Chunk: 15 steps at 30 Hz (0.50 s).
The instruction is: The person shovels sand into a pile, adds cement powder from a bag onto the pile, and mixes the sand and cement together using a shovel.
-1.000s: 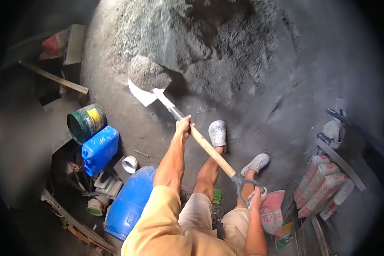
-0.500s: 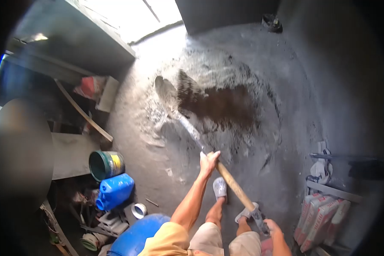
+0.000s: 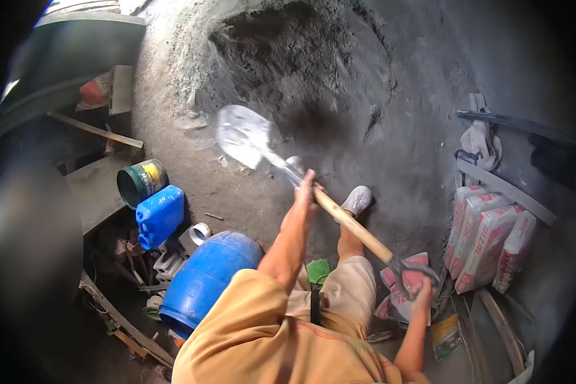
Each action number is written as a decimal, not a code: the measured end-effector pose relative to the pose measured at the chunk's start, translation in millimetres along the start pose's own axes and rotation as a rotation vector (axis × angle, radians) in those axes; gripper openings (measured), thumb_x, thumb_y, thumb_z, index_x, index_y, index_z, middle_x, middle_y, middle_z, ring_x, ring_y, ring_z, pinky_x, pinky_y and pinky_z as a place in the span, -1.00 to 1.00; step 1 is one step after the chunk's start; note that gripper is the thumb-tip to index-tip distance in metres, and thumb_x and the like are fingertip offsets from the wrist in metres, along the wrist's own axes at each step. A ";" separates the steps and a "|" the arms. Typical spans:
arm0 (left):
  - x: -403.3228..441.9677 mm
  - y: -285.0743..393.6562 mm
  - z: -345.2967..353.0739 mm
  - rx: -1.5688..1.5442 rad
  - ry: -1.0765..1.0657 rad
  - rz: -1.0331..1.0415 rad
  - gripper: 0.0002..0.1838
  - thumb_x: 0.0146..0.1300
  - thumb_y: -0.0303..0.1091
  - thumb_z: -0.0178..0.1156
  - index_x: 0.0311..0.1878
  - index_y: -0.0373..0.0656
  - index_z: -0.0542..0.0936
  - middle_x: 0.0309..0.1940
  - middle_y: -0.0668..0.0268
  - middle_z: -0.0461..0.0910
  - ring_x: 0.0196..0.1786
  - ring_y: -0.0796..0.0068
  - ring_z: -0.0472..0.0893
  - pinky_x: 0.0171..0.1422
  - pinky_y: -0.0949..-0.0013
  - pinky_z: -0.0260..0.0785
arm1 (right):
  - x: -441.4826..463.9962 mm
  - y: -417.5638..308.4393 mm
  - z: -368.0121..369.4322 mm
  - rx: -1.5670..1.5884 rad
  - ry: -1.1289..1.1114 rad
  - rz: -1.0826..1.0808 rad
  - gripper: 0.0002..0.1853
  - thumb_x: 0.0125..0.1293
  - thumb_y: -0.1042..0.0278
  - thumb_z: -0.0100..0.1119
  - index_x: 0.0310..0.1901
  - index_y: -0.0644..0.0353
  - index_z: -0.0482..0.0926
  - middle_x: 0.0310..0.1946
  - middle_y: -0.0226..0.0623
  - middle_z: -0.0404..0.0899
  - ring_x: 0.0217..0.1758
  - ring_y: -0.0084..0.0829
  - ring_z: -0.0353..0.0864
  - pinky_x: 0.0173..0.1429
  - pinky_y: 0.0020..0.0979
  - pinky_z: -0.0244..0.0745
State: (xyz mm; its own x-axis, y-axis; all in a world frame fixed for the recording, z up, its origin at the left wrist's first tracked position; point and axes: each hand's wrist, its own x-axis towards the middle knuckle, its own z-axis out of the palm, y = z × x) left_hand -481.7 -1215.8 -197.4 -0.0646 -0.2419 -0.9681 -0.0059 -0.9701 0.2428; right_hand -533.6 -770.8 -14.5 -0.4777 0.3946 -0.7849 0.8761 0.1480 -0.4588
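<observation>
A long-handled shovel [image 3: 349,221] slants across the view, its pale, dusty blade [image 3: 242,134] up at the left and smeared by motion. My left hand [image 3: 308,186] wraps round the shaft just below the blade's socket. At the lower right my right hand [image 3: 419,286] is closed on the dark D-shaped grip. Beyond the blade lies a heap of grey powdery mix [image 3: 288,57] on the floor, with a dark hollow in its middle. The blade is held apart from the heap, in front of my feet.
A blue barrel [image 3: 214,275] stands close by my left side, with a blue jerrycan [image 3: 161,214] and a dark green bucket [image 3: 141,182] beyond it. Stacked cement bags [image 3: 489,240] and a plank [image 3: 505,192] line the right. An empty-looking bag [image 3: 397,301] lies near my right hand.
The shovel blade has come out of the heap and back toward me. Both hands keep their hold. My view has tipped down, and my feet have shifted.
</observation>
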 end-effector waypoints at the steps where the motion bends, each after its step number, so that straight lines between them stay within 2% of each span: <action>1: 2.3 -38.1 1.0 0.032 0.005 -0.086 -0.61 0.13 -0.09 0.34 -0.35 -0.14 0.37 -0.66 0.27 0.38 -0.67 0.35 0.43 -0.55 0.21 0.42 | -8.8 1.6 -18.3 0.093 0.173 0.007 -0.71 0.16 0.26 0.18 -0.62 -0.01 0.31 -0.74 -0.52 0.26 -0.74 -0.59 0.27 -0.73 -0.48 0.13; 2: 15.3 -82.2 -2.9 0.027 -0.024 -0.176 -0.61 0.12 -0.11 0.36 -0.32 -0.15 0.38 -0.65 0.25 0.39 -0.67 0.35 0.45 -0.55 0.21 0.43 | -32.2 -12.2 -31.3 0.016 0.300 0.029 -0.66 0.19 0.16 0.15 -0.66 -0.02 0.30 -0.74 -0.51 0.27 -0.74 -0.60 0.24 -0.68 -0.49 0.13; 3: 21.4 -120.4 -2.5 0.074 -0.058 -0.240 -0.61 0.12 -0.14 0.36 -0.30 -0.19 0.39 -0.64 0.24 0.40 -0.66 0.34 0.46 -0.57 0.22 0.44 | -12.3 29.5 -94.3 -0.107 0.288 -0.152 -0.61 0.22 0.11 0.11 -0.70 -0.02 0.28 -0.74 -0.51 0.29 -0.73 -0.60 0.23 -0.63 -0.52 0.13; 4: 13.6 -153.3 5.3 0.057 -0.048 -0.283 -0.63 0.14 -0.18 0.34 -0.30 -0.22 0.38 -0.64 0.22 0.40 -0.68 0.34 0.47 -0.59 0.24 0.45 | -41.7 8.1 -106.6 -0.132 0.253 -0.037 -0.65 0.16 0.19 0.14 -0.67 0.06 0.27 -0.75 -0.46 0.27 -0.63 -0.53 0.30 -0.42 -0.45 0.29; 5: 9.9 -182.2 8.1 0.095 -0.112 -0.315 -0.65 0.15 -0.20 0.33 -0.28 -0.22 0.39 -0.62 0.23 0.41 -0.66 0.33 0.48 -0.56 0.23 0.47 | -42.2 32.2 -142.2 -0.252 0.335 -0.190 -0.59 0.25 0.12 0.08 -0.71 -0.01 0.24 -0.73 -0.48 0.27 -0.68 -0.60 0.24 -0.55 -0.52 0.17; 6: -37.4 -161.9 35.8 0.184 -0.099 -0.258 -0.67 0.14 -0.24 0.33 -0.26 -0.20 0.39 -0.59 0.25 0.43 -0.63 0.34 0.50 -0.52 0.21 0.49 | -58.7 34.4 -149.2 -0.267 0.413 -0.183 -0.59 0.26 0.11 0.08 -0.70 0.00 0.24 -0.73 -0.49 0.25 -0.68 -0.60 0.23 -0.54 -0.51 0.18; 7: -57.9 -147.6 52.4 0.276 -0.074 -0.332 -0.67 0.18 -0.27 0.30 -0.17 -0.12 0.34 -0.55 0.28 0.41 -0.59 0.39 0.49 -0.45 0.21 0.51 | -80.6 21.8 -142.7 -0.277 0.489 -0.179 -0.59 0.26 0.10 0.07 -0.68 0.00 0.23 -0.72 -0.50 0.23 -0.67 -0.60 0.22 -0.52 -0.51 0.19; 8: -3.8 -218.0 21.4 0.148 -0.116 -0.548 -0.65 0.18 -0.27 0.30 -0.13 -0.10 0.32 -0.54 0.31 0.40 -0.58 0.41 0.48 -0.46 0.25 0.51 | -105.2 -1.6 -110.0 -0.281 0.495 -0.170 -0.59 0.26 0.10 0.07 -0.68 0.00 0.23 -0.72 -0.50 0.23 -0.67 -0.60 0.22 -0.52 -0.51 0.19; 10: 6.0 -219.5 17.4 0.089 -0.101 -0.606 -0.67 0.19 -0.27 0.28 -0.15 -0.11 0.32 -0.55 0.35 0.36 -0.60 0.42 0.47 -0.50 0.27 0.49 | -144.7 -40.9 -27.8 -0.207 0.594 -0.138 -0.74 0.09 0.40 0.06 -0.70 0.12 0.30 -0.74 -0.37 0.34 -0.71 -0.49 0.29 -0.60 -0.45 0.22; 11: 5.4 -197.3 15.7 0.088 -0.094 -0.621 -0.67 0.19 -0.27 0.28 -0.15 -0.11 0.32 -0.55 0.35 0.36 -0.60 0.42 0.47 -0.50 0.27 0.49 | -140.2 -22.3 -34.8 -0.219 0.605 -0.134 -0.74 0.09 0.40 0.06 -0.70 0.12 0.30 -0.74 -0.37 0.34 -0.71 -0.49 0.29 -0.60 -0.45 0.22; 13: 3.1 -125.1 24.8 0.264 -0.071 -0.419 -0.70 0.21 -0.32 0.24 -0.14 -0.14 0.32 -0.58 0.32 0.39 -0.62 0.43 0.47 -0.55 0.27 0.47 | -115.7 33.8 -46.6 -0.313 0.576 -0.277 -0.60 0.27 0.09 0.06 -0.66 -0.01 0.21 -0.71 -0.53 0.20 -0.67 -0.60 0.19 -0.53 -0.50 0.18; 14: 48.2 -126.0 0.4 0.304 -0.164 -0.297 -0.77 0.22 -0.36 0.19 -0.18 -0.19 0.36 -0.62 0.27 0.43 -0.62 0.38 0.48 -0.59 0.25 0.45 | -100.5 60.1 -39.5 -0.331 0.557 -0.231 -0.60 0.28 0.11 0.04 -0.66 -0.01 0.21 -0.70 -0.53 0.21 -0.66 -0.59 0.20 -0.52 -0.48 0.19; 15: 105.2 -125.0 -35.3 0.373 -0.223 -0.225 -0.79 0.20 -0.31 0.19 -0.26 -0.22 0.42 -0.65 0.22 0.45 -0.59 0.33 0.52 -0.52 0.20 0.50 | -86.7 86.3 -19.6 -0.233 0.426 -0.208 -0.59 0.28 0.11 0.04 -0.68 -0.01 0.20 -0.72 -0.53 0.19 -0.65 -0.59 0.21 -0.53 -0.49 0.17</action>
State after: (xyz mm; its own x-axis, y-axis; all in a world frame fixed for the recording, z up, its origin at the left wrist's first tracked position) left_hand -452.5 -1120.7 -331.7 -0.2326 0.0228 -0.9723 -0.3986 -0.9141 0.0739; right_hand -415.3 -774.5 22.1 -0.6171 0.6617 -0.4259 0.7797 0.4409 -0.4446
